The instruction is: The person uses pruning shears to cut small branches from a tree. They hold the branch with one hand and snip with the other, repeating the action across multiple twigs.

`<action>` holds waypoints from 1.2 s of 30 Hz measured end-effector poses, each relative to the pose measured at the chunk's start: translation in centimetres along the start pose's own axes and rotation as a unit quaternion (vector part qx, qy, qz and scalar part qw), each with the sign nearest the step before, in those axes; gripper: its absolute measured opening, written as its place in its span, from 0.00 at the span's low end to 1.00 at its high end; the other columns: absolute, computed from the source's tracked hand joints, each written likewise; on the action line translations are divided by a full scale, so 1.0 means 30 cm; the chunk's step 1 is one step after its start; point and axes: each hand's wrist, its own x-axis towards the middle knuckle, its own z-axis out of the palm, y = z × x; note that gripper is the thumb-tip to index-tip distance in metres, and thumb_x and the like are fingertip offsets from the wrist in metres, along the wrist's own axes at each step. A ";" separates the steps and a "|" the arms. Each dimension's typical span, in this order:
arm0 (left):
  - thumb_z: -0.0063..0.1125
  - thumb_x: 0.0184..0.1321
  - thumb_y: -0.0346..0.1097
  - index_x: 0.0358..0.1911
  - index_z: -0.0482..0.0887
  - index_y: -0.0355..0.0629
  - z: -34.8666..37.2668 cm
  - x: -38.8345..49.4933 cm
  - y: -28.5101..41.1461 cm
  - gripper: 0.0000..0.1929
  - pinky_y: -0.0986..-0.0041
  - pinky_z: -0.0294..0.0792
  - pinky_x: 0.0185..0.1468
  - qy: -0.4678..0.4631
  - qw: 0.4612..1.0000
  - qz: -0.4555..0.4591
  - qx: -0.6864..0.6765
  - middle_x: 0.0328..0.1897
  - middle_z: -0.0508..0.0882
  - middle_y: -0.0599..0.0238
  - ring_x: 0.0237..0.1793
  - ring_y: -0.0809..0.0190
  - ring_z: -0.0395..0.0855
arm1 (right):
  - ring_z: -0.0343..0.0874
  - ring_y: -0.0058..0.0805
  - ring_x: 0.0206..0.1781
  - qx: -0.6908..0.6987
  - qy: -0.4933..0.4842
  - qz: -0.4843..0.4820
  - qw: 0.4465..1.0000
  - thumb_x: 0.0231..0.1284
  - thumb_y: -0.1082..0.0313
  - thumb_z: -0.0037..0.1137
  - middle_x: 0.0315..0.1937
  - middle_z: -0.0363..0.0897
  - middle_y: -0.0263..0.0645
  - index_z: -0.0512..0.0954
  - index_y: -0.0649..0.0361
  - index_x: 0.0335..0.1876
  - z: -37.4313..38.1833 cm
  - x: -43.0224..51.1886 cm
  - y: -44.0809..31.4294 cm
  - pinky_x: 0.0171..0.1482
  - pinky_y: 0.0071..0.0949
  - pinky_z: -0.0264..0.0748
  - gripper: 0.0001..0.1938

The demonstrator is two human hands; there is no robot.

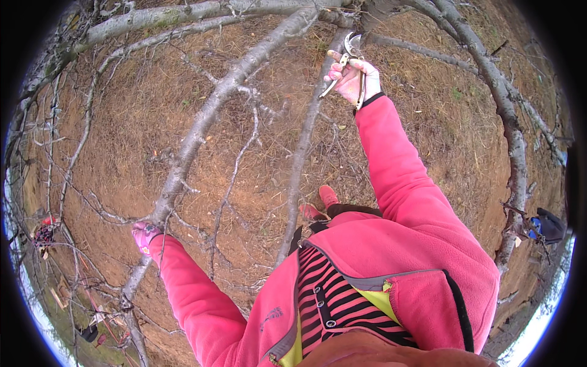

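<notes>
My right hand (360, 82), in a pale, pink-stained glove, holds a pair of bypass pruning shears (352, 46) at the top of the view. The shears' handles are spread and the curved blades stand apart, close to a thin grey branch (300, 156). Nothing can be seen between the blades. Lower on the left, my left hand (146, 236) wears a pink flower-patterned glove and grips a thicker grey tree branch (202, 121). Its fingers are partly hidden. A bare forked twig (236, 167) hangs between the two branches.
More limbs cross the top, and a thick bent branch (511, 137) curves down the right side. Dry grass and reddish soil lie below, with my pink shoes (328, 196) on them. A dark and blue bag (548, 227) is at the far right. Another person (45, 233) is partly visible far left.
</notes>
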 end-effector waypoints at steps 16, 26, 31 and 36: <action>0.42 0.67 0.53 0.42 0.83 0.46 0.028 0.027 -0.019 0.21 0.51 0.73 0.48 0.013 1.000 0.012 0.003 0.41 0.86 0.48 0.45 0.41 0.84 | 0.79 0.43 0.57 -0.925 0.273 -0.062 0.258 0.51 0.41 0.54 0.56 0.78 0.44 0.67 0.49 0.68 0.280 0.176 -0.181 0.59 0.40 0.73 0.37; 0.44 0.67 0.54 0.42 0.84 0.48 -0.004 -0.002 0.016 0.20 0.53 0.74 0.48 0.013 0.999 -0.007 0.028 0.41 0.87 0.50 0.44 0.42 0.85 | 0.85 0.40 0.47 -0.943 0.239 -0.093 0.213 0.46 0.57 0.57 0.41 0.86 0.44 0.83 0.54 0.43 0.497 0.362 -0.238 0.46 0.39 0.79 0.18; 0.44 0.67 0.55 0.44 0.84 0.49 -0.001 -0.004 0.025 0.20 0.54 0.73 0.49 -0.002 0.999 -0.043 0.016 0.42 0.87 0.50 0.45 0.44 0.85 | 0.85 0.39 0.46 -0.953 0.232 -0.107 0.161 0.47 0.55 0.57 0.41 0.86 0.43 0.84 0.53 0.42 0.512 0.427 -0.231 0.47 0.39 0.78 0.17; 0.39 0.68 0.56 0.42 0.84 0.45 -0.014 -0.020 0.031 0.24 0.52 0.73 0.49 0.015 0.999 -0.024 0.038 0.41 0.87 0.47 0.43 0.40 0.84 | 0.83 0.41 0.51 -0.961 0.200 -0.046 0.186 0.51 0.47 0.54 0.46 0.84 0.46 0.82 0.55 0.48 0.480 0.481 -0.245 0.52 0.40 0.77 0.24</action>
